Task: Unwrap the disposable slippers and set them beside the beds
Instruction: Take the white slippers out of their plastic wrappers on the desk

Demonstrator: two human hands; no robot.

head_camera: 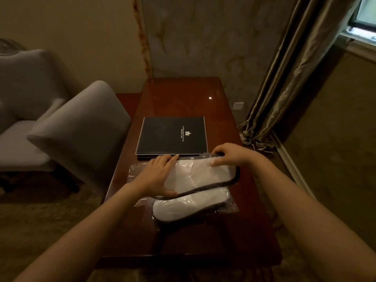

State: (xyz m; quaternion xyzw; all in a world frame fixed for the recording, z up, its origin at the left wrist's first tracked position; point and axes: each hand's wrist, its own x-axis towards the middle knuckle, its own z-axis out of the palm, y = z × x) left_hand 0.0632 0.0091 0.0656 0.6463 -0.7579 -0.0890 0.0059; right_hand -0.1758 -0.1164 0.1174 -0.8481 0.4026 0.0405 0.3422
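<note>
Head view shows two pairs of slippers, the far pack (200, 176) and the near pack (190, 206), lying side by side on the dark wooden surface (183, 94), both apparently in clear plastic. The left hand (157, 176) lies flat and spread on the far pack, while the right hand (228, 154) pinches the wrapper at its far end. Judging by this, unwrapping has barely begun; no bed is in sight, only a black folder (173, 136) just beyond and a grey armchair (81, 127) beside.
</note>
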